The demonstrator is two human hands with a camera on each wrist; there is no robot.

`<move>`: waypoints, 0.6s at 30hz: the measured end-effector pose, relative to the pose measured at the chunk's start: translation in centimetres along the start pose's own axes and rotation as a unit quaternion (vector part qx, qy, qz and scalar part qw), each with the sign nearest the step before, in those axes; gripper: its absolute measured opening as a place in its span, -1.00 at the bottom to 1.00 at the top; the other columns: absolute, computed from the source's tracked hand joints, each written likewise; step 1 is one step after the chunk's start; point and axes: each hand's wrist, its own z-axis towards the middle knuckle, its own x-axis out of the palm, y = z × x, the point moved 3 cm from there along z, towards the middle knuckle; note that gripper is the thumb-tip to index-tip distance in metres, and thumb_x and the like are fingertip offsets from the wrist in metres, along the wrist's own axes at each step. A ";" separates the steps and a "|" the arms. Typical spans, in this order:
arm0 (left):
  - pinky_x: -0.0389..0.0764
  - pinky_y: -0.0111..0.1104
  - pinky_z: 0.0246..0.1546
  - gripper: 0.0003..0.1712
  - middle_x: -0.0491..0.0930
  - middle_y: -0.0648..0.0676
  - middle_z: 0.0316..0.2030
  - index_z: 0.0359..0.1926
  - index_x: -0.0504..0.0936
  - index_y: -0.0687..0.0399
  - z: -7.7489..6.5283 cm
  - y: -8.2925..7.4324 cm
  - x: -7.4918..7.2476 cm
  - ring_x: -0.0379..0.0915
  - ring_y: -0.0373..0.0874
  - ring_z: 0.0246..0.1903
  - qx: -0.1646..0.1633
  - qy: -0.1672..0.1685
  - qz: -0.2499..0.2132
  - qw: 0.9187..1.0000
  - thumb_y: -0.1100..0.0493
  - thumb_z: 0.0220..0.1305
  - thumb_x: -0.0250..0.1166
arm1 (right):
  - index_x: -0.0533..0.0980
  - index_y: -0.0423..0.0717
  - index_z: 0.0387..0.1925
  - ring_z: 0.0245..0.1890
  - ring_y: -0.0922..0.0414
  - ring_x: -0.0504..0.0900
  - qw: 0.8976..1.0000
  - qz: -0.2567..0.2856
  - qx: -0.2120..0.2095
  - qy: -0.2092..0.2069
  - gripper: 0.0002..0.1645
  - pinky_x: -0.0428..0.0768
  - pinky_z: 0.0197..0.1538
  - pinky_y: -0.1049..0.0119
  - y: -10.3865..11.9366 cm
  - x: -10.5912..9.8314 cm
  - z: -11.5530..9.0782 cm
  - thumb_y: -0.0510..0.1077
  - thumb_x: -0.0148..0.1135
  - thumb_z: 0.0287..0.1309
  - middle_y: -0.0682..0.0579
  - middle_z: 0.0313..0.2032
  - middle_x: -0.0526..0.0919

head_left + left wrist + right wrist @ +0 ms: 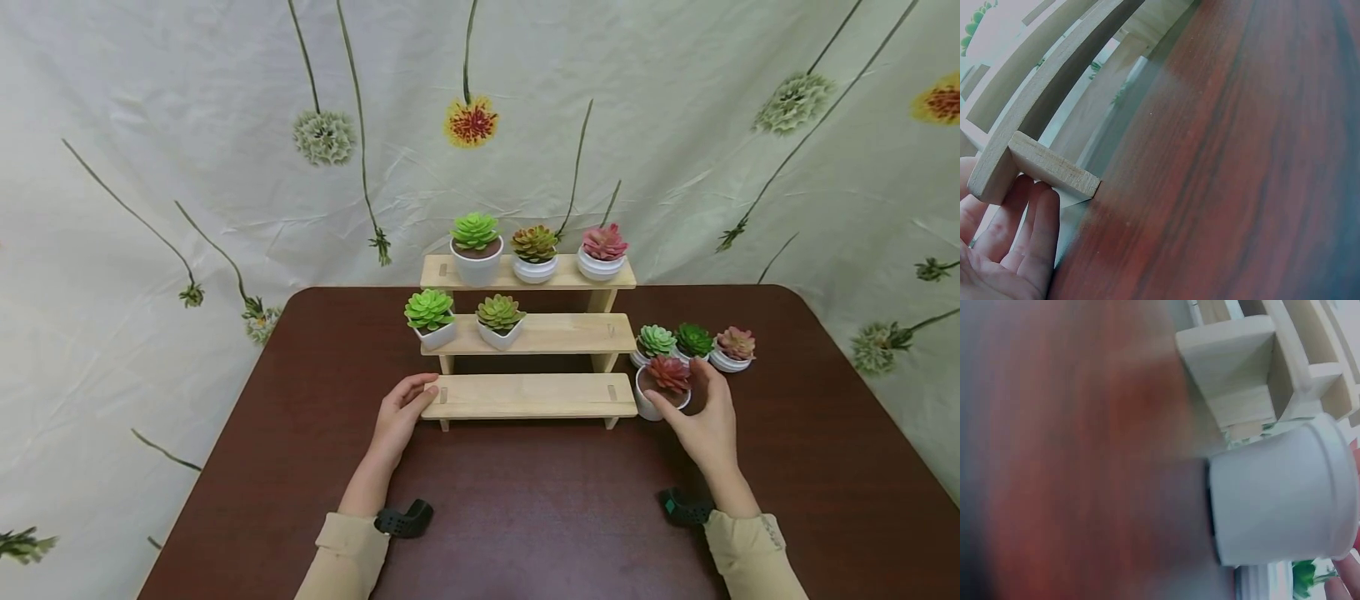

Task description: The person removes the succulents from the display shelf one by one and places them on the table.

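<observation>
A three-step wooden plant stand (528,396) stands mid-table. My left hand (401,412) holds the left end of its lowest step; in the left wrist view its fingers (1041,231) lie against the underside there. To the right of that step is a red succulent in a white pot (652,408). My right hand (708,421) has thumb and fingers about this pot's rim. The right wrist view shows the white pot (1279,494) close up beside the stand, with fingertips (1349,575) at its rim. Whether the pot touches the table is unclear.
The top step carries a green succulent (476,250), a brownish one (534,254) and a pink one (602,252). On the middle step's left half sit two green succulents (433,321) (500,321). Behind the right hand are pale green (656,340), dark green (693,340) and pinkish (733,348) potted succulents.
</observation>
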 end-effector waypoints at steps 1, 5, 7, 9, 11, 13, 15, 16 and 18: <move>0.44 -0.43 -0.14 -0.67 0.57 0.12 -0.02 0.03 0.58 0.08 0.0 0.0 0.0 0.45 -0.17 -0.09 0.001 0.000 0.000 1.000 0.11 0.27 0.24 | 0.25 -0.31 0.26 0.17 -0.19 0.32 1.000 0.002 -0.005 -0.008 -0.02 0.22 0.20 -0.05 0.2 0.0 0.0 -0.17 0.54 -0.20 -0.27 0.17 0.35; 0.44 -0.43 -0.16 -0.67 0.57 0.12 -0.04 0.04 0.58 0.09 0.0 -0.1 0.0 0.46 -0.17 -0.11 0.002 0.001 0.001 1.000 0.11 0.27 0.24 | 0.34 -0.32 0.19 0.14 -0.10 0.38 0.998 0.019 -0.033 -0.043 -0.14 0.26 0.20 0.20 1.3 0.0 0.2 -0.24 0.53 -0.20 -0.21 0.11 0.45; 0.45 -0.43 -0.17 -0.66 0.58 0.12 -0.05 0.04 0.58 0.09 0.0 0.0 0.0 0.46 -0.18 -0.12 0.003 0.001 0.002 1.000 0.11 0.26 0.25 | 0.38 -0.33 0.16 0.11 -0.04 0.41 0.997 0.033 -0.045 -0.055 -0.18 0.29 0.16 0.34 1.8 0.2 0.3 -0.29 0.52 -0.21 -0.18 0.07 0.48; 0.45 -0.44 -0.17 -0.65 0.58 0.13 -0.05 0.04 0.57 0.11 0.0 0.0 0.0 0.46 -0.18 -0.13 0.003 0.000 0.002 1.000 0.11 0.26 0.25 | 0.39 -0.32 0.14 0.09 0.01 0.43 0.996 0.048 -0.051 -0.059 -0.21 0.31 0.11 0.44 2.4 0.4 0.4 -0.33 0.51 -0.21 -0.16 0.06 0.49; 0.44 -0.45 -0.16 -0.65 0.58 0.14 -0.05 0.04 0.57 0.13 0.0 0.0 0.0 0.46 -0.18 -0.12 0.003 -0.001 0.001 1.000 0.12 0.26 0.26 | 0.40 -0.31 0.14 0.05 0.02 0.45 0.995 0.062 -0.054 -0.057 -0.24 0.35 0.04 0.47 2.9 0.7 0.5 -0.35 0.49 -0.19 -0.15 0.04 0.49; 0.44 -0.45 -0.15 -0.65 0.58 0.16 -0.05 0.04 0.57 0.14 0.1 0.0 0.0 0.46 -0.18 -0.12 0.003 -0.002 0.000 1.000 0.14 0.26 0.26 | 0.39 -0.30 0.14 -0.01 0.01 0.48 0.994 0.073 -0.056 -0.050 -0.25 0.38 -0.04 0.49 3.3 1.1 0.5 -0.36 0.47 -0.16 -0.15 0.04 0.49; 0.44 -0.45 -0.16 -0.65 0.57 0.17 -0.04 0.04 0.57 0.15 0.1 0.0 0.0 0.46 -0.18 -0.12 0.002 -0.002 -0.001 1.000 0.14 0.26 0.26 | 0.39 -0.30 0.15 -0.07 0.00 0.51 0.994 0.083 -0.059 -0.043 -0.27 0.40 -0.10 0.50 3.9 1.4 0.6 -0.36 0.45 -0.13 -0.16 0.03 0.49; 0.44 -0.45 -0.16 -0.65 0.57 0.17 -0.04 0.04 0.57 0.15 0.1 0.0 0.0 0.46 -0.18 -0.12 0.002 -0.002 0.000 1.000 0.14 0.26 0.26 | 0.38 -0.31 0.15 -0.09 0.00 0.51 0.994 0.087 -0.060 -0.040 -0.28 0.41 -0.12 0.50 4.2 1.6 0.6 -0.37 0.44 -0.11 -0.17 0.03 0.49; 0.44 -0.45 -0.16 -0.64 0.58 0.16 -0.05 0.04 0.57 0.15 0.1 0.0 0.0 0.46 -0.18 -0.12 0.002 -0.003 0.000 1.000 0.13 0.25 0.26 | 0.36 -0.35 0.15 -0.10 0.04 0.51 0.993 0.097 -0.062 -0.033 -0.29 0.43 -0.11 0.45 5.3 1.9 0.6 -0.39 0.42 -0.09 -0.22 0.05 0.48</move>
